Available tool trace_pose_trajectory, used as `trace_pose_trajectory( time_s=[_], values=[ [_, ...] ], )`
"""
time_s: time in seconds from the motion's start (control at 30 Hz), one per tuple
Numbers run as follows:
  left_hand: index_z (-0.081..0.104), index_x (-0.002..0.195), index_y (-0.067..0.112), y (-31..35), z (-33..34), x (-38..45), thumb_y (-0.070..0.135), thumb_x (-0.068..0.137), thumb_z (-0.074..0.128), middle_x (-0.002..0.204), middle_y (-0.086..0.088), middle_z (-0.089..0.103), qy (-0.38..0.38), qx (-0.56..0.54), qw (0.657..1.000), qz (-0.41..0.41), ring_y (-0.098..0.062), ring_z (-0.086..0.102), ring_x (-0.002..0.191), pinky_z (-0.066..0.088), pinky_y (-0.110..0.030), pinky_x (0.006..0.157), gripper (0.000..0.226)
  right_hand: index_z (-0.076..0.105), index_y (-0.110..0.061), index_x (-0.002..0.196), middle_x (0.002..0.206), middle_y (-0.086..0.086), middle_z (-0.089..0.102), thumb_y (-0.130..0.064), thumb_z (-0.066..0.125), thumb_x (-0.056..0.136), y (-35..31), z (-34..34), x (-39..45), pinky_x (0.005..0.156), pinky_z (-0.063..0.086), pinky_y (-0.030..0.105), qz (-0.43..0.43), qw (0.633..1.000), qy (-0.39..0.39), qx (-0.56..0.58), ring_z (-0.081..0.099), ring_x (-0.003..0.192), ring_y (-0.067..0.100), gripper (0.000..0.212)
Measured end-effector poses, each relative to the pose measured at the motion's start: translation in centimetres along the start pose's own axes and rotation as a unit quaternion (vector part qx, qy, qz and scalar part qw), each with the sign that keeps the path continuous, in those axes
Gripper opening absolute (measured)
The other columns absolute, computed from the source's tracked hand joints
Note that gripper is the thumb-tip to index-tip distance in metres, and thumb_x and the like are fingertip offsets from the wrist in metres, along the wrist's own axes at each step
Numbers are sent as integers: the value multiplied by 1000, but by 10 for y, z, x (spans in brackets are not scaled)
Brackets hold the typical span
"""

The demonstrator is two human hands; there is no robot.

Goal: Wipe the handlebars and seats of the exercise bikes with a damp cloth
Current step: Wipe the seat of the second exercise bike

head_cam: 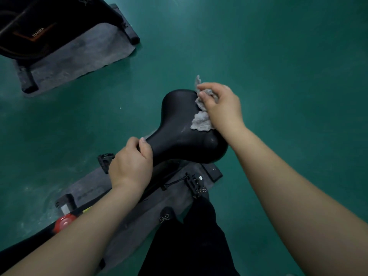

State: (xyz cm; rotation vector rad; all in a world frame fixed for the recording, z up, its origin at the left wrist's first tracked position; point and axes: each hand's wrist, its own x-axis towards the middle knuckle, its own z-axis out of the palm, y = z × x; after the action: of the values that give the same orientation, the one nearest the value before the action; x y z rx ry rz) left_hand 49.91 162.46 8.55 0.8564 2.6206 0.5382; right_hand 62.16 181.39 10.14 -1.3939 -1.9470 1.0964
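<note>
A black bike seat [179,124] fills the middle of the view, its narrow nose pointing to the lower left. My left hand [131,162] grips that nose, thumb on top. My right hand [221,104] holds a crumpled grey cloth [201,121] against the seat's wide rear part, near its right edge. Part of the cloth sticks out above my fingers, and part lies flat on the seat below them. Handlebars are not in sight.
Below the seat are the bike's frame, black pedals [194,183], a red knob [64,222] and a grey floor mat [87,188]. A second bike [29,26] stands on its own grey mat at the upper left. The floor [278,46] is green. My dark trouser leg [191,236] is at the bottom.
</note>
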Motion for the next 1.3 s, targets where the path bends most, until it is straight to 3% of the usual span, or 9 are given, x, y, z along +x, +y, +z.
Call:
trace_pose_trajectory(
  time_s=[0.17, 0.23, 0.37, 0.47, 0.6, 0.7, 0.87, 1.1, 1.3],
  values=[
    [44, 79, 17, -4, 0, 1, 42, 94, 22, 67, -8, 54, -6, -9, 1000, 7, -36, 52, 67, 43, -39, 59, 36, 68, -27, 106, 110, -5, 65, -28, 52, 94, 25, 4, -42, 88, 45, 14, 86, 986, 132, 56, 59, 95, 0, 20],
    [44, 79, 18, -3, 0, 2, 42, 93, 22, 68, -9, 55, -6, -11, 1000, 6, -36, 53, 68, 44, -40, 61, 36, 65, -24, 109, 110, -4, 63, -25, 48, 97, 31, 2, -62, 82, 42, 8, 101, 980, 159, 59, 57, 93, 1, 21],
    [44, 80, 18, -2, -2, 1, 39, 96, 24, 68, -8, 54, -15, -10, 1000, 4, -35, 53, 68, 43, -38, 60, 34, 57, -24, 92, 89, 1, 61, -26, 40, 100, 48, -8, -105, 65, 40, 26, 194, 977, 91, -1, 56, 84, 21, 18],
    [46, 85, 17, 0, -5, 2, 40, 97, 23, 71, -7, 54, -36, 0, 999, 3, -33, 52, 70, 43, -38, 62, 35, 59, -24, 91, 85, -6, 63, -29, 48, 96, 49, -29, -123, 68, 43, 28, 248, 967, 53, -15, 59, 81, 19, 12],
    [46, 86, 17, 2, -8, 2, 41, 98, 23, 70, -4, 51, -47, 7, 999, 3, -31, 50, 68, 39, -36, 61, 36, 55, -20, 103, 96, -3, 57, -23, 62, 89, 16, -51, -121, 75, 41, 20, 53, 982, 169, -65, 53, 85, 13, 15],
    [46, 84, 16, 2, -8, 2, 40, 98, 24, 68, -4, 50, -40, 3, 999, 3, -31, 49, 66, 38, -36, 59, 35, 61, -12, 104, 108, 8, 52, -8, 66, 80, 7, -37, -98, 90, 36, 18, -106, 977, 120, -143, 46, 98, 17, 24],
    [42, 79, 17, 0, -6, 2, 38, 99, 26, 61, 2, 43, -32, -3, 999, 6, -29, 46, 62, 35, -36, 60, 33, 57, -7, 123, 129, 11, 54, -5, 55, 86, 16, 7, -65, 109, 27, 28, -137, 975, 71, -159, 47, 120, 29, 37],
    [41, 76, 18, 0, -3, 0, 35, 99, 28, 59, 4, 42, -12, -14, 1000, 11, -26, 41, 59, 29, -34, 57, 31, 65, -5, 118, 125, 11, 63, 0, 56, 89, 10, 42, -78, 104, 40, 44, -369, 902, -33, -220, 56, 117, 34, 31],
    [42, 77, 18, 1, -2, 0, 37, 98, 26, 61, 1, 46, -11, -13, 1000, 10, -25, 45, 59, 30, -34, 53, 32, 66, -11, 119, 131, 7, 59, -1, 61, 91, 66, 0, -104, 97, 45, 49, -459, 854, -56, -238, 53, 124, 33, 31]
  ],
)
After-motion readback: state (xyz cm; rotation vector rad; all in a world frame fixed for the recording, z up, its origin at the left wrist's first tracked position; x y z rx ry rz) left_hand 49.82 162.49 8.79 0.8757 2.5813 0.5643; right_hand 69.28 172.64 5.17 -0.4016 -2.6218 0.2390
